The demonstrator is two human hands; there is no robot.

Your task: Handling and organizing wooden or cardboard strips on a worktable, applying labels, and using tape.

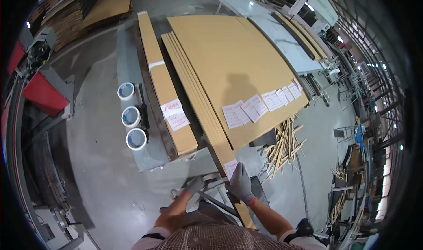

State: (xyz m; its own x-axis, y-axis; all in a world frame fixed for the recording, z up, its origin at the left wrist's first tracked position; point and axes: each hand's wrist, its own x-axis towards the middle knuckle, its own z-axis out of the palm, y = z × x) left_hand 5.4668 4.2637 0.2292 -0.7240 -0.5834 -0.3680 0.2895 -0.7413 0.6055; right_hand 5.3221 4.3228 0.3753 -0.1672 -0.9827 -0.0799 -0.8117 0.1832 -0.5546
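My right hand (241, 185), in a grey glove with a red cuff, grips a long cardboard strip (223, 154) near its close end. Its fingertips lie against a white printed label (230, 167) on that strip. To its left my left hand (193, 186), also gloved, is slightly blurred and closed on what looks like a roll of tape (212, 177). Several stacked strips (187, 69) run away from me beside a wide cardboard sheet (229, 43). A row of white paper labels (251, 108) lies along the sheet's near edge.
Left of the strips lies another cardboard bundle (178, 137) with a label and a white band. Three tape rolls (131, 116) sit on the grey table surface (150, 155). Thin wooden sticks (284, 144) are piled at the right. A red machine part (44, 93) stands far left.
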